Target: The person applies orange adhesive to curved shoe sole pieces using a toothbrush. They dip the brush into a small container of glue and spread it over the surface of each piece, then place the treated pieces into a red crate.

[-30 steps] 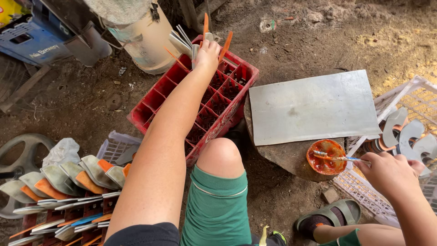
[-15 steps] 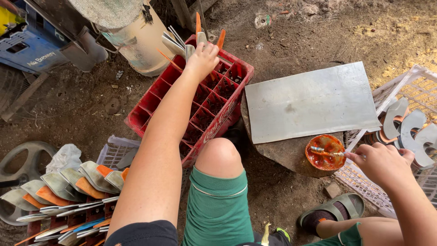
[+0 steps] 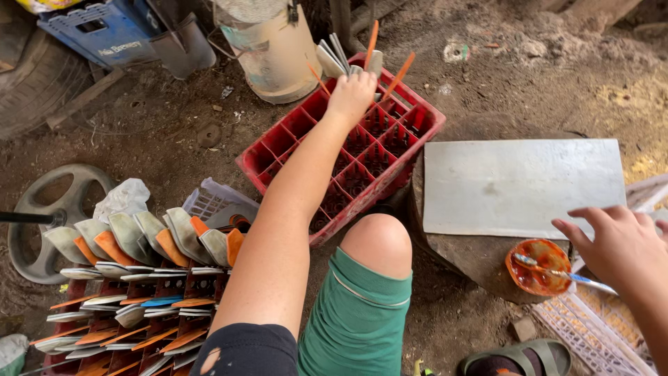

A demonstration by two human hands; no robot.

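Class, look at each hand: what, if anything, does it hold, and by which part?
The left hand rests on blade pieces standing in the red crate; the exact grip is hidden. The right hand holds nothing, open above the orange bowl.

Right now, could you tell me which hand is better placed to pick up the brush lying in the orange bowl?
Right. The right hand hovers beside the orange bowl, while the left hand is far off at the red crate.

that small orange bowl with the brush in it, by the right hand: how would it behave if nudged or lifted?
The orange bowl looks small, shallow and probably light, so a nudge would likely slide it on the stump top. The brush leans over its rim, so it may tip or swing out. Its wet-looking orange contents could slop and make the rim slippery for the right hand.
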